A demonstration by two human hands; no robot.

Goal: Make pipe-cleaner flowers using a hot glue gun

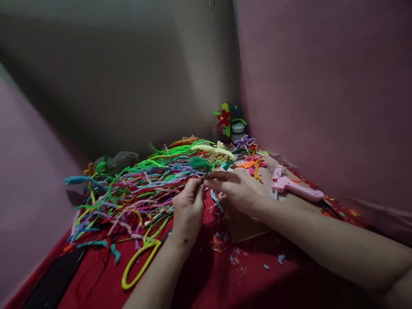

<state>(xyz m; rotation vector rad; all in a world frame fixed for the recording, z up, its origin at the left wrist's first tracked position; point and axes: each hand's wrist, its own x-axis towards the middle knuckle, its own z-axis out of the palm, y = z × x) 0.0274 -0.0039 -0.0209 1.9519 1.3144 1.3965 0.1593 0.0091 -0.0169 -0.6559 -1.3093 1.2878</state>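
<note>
My left hand [189, 204] and my right hand [233, 189] meet in the middle of the view, fingers pinched together. Between them stands a pipe-cleaner flower [213, 150] with pale yellow petals, its stem going down into the fingers. A dark green pipe-cleaner leaf [200, 163] sticks out to the left just above my left fingertips. My right fingers press against the stem from the right side. The lower stem is hidden by both hands. Behind my left hand spreads a big heap of loose coloured pipe cleaners [135, 189].
A pink glue gun [298, 188] lies on a cardboard sheet [247, 229] at right. Yellow-handled scissors [141, 264] rest beside my left forearm. Finished flowers [224, 116] stand by a white-lidded jar [238, 132] in the corner. A black flat object [53, 279] lies lower left on the red cloth [96, 279].
</note>
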